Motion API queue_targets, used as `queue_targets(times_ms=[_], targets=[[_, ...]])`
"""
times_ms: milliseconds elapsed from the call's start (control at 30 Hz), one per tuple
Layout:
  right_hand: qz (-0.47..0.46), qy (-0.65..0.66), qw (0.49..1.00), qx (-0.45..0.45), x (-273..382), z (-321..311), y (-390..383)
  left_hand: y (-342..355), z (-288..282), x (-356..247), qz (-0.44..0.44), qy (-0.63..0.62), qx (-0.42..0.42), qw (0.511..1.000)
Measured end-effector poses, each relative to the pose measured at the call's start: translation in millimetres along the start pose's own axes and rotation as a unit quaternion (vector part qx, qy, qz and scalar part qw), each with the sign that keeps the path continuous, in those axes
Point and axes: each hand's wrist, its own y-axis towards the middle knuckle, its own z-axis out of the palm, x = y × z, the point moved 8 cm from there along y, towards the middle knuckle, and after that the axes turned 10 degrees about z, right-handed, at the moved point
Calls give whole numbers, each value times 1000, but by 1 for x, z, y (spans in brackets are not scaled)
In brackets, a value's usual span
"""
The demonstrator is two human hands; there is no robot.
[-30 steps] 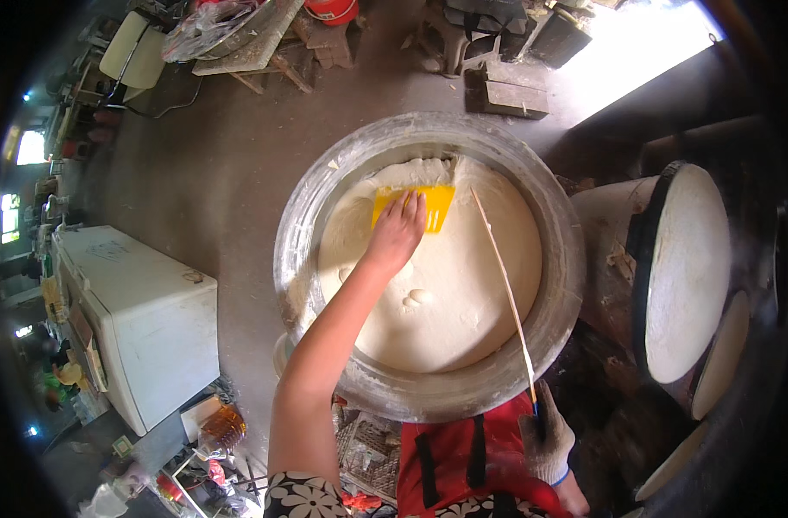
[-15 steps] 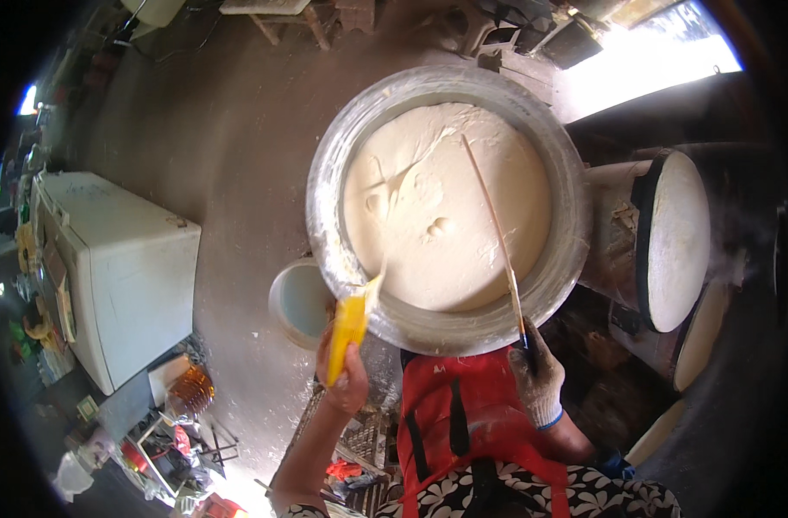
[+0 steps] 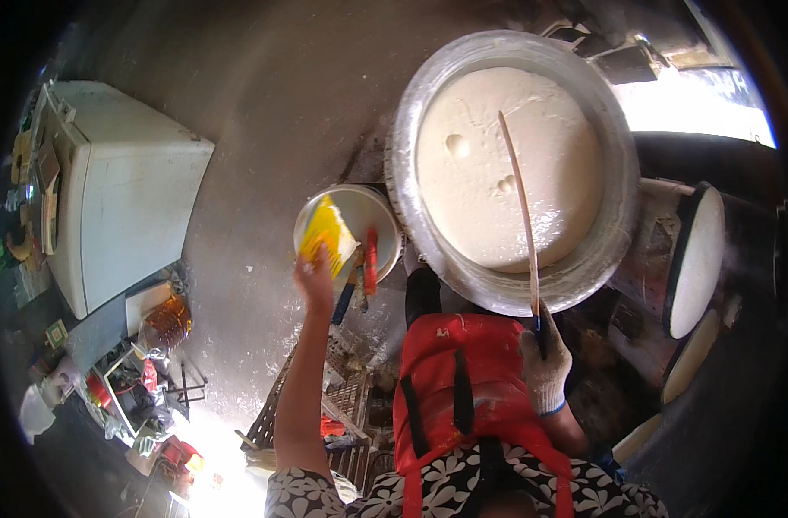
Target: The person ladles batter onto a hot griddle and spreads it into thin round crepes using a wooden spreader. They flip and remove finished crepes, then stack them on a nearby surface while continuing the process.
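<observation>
My bare left hand [image 3: 313,278] grips a yellow scraper [image 3: 325,237] with pale residue on its edge, over a white bucket [image 3: 396,226]. Tools with a red handle [image 3: 371,263] and a dark handle [image 3: 343,302] lean out of that bucket. A white-gloved right hand [image 3: 547,369] of mine is closed around the dark handle of a long thin stick [image 3: 523,197]. The stick reaches across a large metal pot [image 3: 401,164] full of smooth white dough [image 3: 472,203]; whether it touches the dough I cannot tell. Two round dents mark the dough's surface.
Drums with round white tops [image 3: 699,263] stand close on the right. A big white appliance [image 3: 139,190] stands at the left, with an amber container [image 3: 168,324] and clutter below it. Slatted racks [image 3: 346,393] lie left of my red apron [image 3: 437,380].
My left hand and the scraper have moved from the pot's rim to over the bucket. The view has shifted, so the pot appears further right. The right hand still holds the stick.
</observation>
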Motion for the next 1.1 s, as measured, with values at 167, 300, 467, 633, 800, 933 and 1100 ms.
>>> queue_targets(times_ms=[167,300,467,633,800,933,1100], targets=[[61,4,998,34,-1,15,-11,28,57,67,62,228,77,969],[35,-51,998,30,8,20,-8,38,83,105,115,178,3,977],[60,-75,995,40,15,32,-5,26,196,138,-293,-363,164,869],[74,-65,992,77,21,31,5,38,283,242,-354,-396,97,842],[84,-46,988,121,21,18,38,31,254,334,-279,-245,84,925],[128,8,990,66,5,-2,21,5,213,141,-331,-542,257,729],[36,46,995,78,3,-41,53,18,145,49,-193,-599,302,716]])
